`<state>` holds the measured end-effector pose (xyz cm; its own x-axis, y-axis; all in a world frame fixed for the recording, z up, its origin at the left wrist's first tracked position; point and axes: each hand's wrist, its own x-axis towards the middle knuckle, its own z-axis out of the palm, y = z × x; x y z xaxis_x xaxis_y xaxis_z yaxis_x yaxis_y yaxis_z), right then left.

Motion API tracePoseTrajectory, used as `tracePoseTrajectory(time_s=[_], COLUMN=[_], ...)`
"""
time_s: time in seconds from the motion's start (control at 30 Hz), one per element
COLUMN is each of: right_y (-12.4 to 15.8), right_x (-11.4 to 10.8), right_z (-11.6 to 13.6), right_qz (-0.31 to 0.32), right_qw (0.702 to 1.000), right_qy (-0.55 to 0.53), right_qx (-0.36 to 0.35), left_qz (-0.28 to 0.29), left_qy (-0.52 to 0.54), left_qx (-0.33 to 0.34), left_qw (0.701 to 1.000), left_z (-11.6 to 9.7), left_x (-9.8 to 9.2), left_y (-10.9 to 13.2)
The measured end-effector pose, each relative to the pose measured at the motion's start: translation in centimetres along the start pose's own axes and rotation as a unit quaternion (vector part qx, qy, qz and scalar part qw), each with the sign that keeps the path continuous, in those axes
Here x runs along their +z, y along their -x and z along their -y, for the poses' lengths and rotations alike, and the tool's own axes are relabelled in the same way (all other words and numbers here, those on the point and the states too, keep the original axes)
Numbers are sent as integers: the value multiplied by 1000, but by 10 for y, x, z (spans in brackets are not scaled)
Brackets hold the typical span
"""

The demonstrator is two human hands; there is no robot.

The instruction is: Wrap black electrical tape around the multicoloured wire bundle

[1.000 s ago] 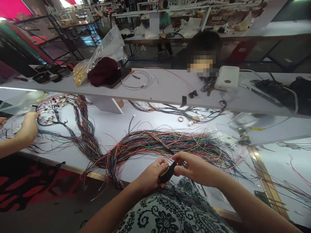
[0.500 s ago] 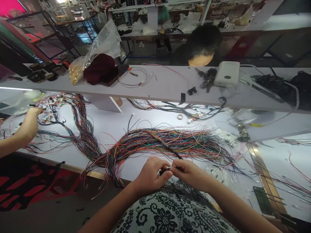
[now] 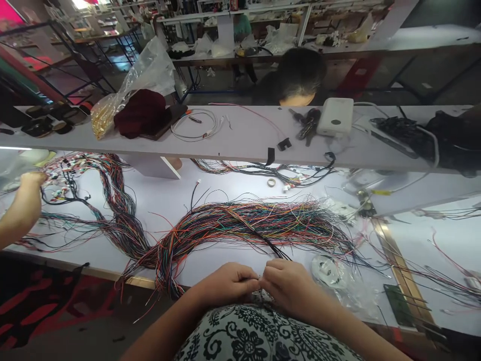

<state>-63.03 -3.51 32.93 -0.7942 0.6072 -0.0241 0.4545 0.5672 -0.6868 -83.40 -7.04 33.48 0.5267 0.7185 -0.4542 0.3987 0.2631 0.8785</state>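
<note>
Hands, two: left hand (image 3: 229, 283) and right hand (image 3: 287, 286) are meeting fingertip to fingertip, both curled nearly closed, pinching a black wire (image 3: 272, 247) at the near edge of the white table (image 3: 225, 260). One large wire bundle (image 3: 255, 223) is lying just beyond; a co-worker's hand (image 3: 28, 193) is working far left, under a shelf (image 3: 244, 140).

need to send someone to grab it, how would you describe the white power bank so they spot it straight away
Start at the long raised white shelf that runs across the bench above the coloured wire bundle. Follow it to the right, past the coiled white cable and the dark bunch of keys. The power bank lies just right of the keys: the only smooth white rounded block there, with one small dark dot on top.
</note>
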Motion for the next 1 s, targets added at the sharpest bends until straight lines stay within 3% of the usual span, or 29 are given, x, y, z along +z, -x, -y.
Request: tracePoseTrajectory(time_s=[0.1,0.3,0.5,0.57,0.67,0.73,0.9,1.0], right_y=[0,6,13,16,24,29,26,13], right_x=[-5,1,6,1,-12,-23,-48,-54], right_z=[-1,-4,-8,-12,-23,-32,-41,-33], right_qz=[-16,-103,-156,-126,6,68,55,116], right_qw=[993,963,934,938,956,956,956,973], right_qy=[-111,-215,-262,-264,-248,-240,-245,-179], right_qx=[31,127,186,184,159,155,149,93], left_qz=[-4,-111,-115,-86,-31,-30,-20,4], left_qy=[60,41,100,97,9,-59,-58,-71], left_qx=[-6,42,23,11,28,31,-9,8], left_qw=[998,992,988,991,999,997,998,997], left_z=[3,3,2,2,-3,-10,-28,-32], left_x=[4,17,25,23,15,6,-5,-3], left_y=[1,-12,-23,-23,-22,-22,-28,-32])
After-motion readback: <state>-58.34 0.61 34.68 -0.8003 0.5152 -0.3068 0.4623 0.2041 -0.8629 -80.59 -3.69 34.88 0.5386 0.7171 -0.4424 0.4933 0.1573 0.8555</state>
